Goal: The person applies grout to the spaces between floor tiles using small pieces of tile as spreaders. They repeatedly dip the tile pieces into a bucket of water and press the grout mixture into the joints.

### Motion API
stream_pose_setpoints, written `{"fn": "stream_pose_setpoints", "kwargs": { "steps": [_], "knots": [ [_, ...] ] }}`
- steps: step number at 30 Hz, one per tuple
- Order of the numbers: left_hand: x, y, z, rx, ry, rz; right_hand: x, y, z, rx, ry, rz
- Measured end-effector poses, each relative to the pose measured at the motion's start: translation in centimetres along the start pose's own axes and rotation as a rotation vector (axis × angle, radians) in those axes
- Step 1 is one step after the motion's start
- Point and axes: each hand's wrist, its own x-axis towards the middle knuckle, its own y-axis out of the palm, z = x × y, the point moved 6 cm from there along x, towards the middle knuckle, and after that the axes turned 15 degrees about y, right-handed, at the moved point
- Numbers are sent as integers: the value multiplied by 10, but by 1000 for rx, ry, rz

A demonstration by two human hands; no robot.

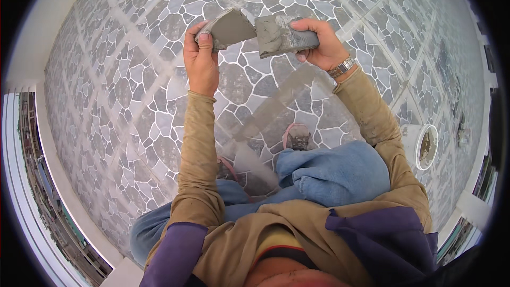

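Both hands are closed on something: the left hand (203, 56) pinches one grey, flat-faced piece (229, 27) with the thumb on its near face and the fingers curled behind, and the right hand (324, 45) wraps the far end of a second, block-like grey piece (289, 38), thumb above and fingers below. Each grip is only as wide as the piece inside it. With the white bucket (419, 146) as landmark, both pieces are held up to its left and farther from the body.

The step in hand looks to be working thick grey paste between the two pieces, whose facing edges are very close; whether they touch cannot be told. The next move seems to call for steady wrists and firm thumbs, with the pasted faces kept turned up so nothing drops.

Counted from largest down: one floor (122, 74), patterned in irregular grey stone shapes with pale joints, running under and around the bucket; two tan sleeves (199, 154), both left of the bucket; one pair of blue jeans (340, 172), also to its left; one bucket, with grey-brown matter inside; two pink-edged shoes (297, 137), left of the bucket, one partly hidden; two paste-smeared pieces; and one metal wristwatch (341, 67) on the right wrist, left of the bucket and farther out.
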Motion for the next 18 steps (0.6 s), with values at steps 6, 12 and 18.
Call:
{"fn": "stream_pose_setpoints", "kwargs": {
  "steps": [6, 12, 18],
  "knots": [
    [-3, 16, -7, 401, 172, 201, -5, -1, 0, 22, -42, -53],
    [-40, -3, 45, 326, -140, 150, -14, 12, 41, -39, -93, 63],
    [-59, 20, 58, -149, -570, -145, -37, -11, 61, -80, -424, -98]
  ]
}}
